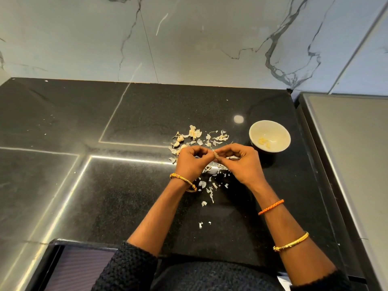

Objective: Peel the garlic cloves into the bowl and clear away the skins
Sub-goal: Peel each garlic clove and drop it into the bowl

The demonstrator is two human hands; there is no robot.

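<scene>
Garlic peeling, part done. Counter (241, 106): you have skins (206, 186) scattered widely, none cleared. Bowl (269, 124), right of your hands: a few peeled cloves (264, 142) inside. Unpeeled cloves (180, 139): several wait beyond your left hand (192, 160). Left hand and right hand (241, 162) both pinch one small clove (214, 154) between them, mid-peel.

Illumination is moderate and even, from overhead. The polished black desk (147, 114) carries a round specular spot (238, 119) at 1 o'clock of the hands and bright linear glare (130, 159) along its inlay strips at 9 o'clock. Soft shadows fall beneath both forearms. Wide-angle distortion bends straight edges toward the frame borders. The marble wall (189, 38) appears slightly soft; fine detail is mildly blurred.
</scene>
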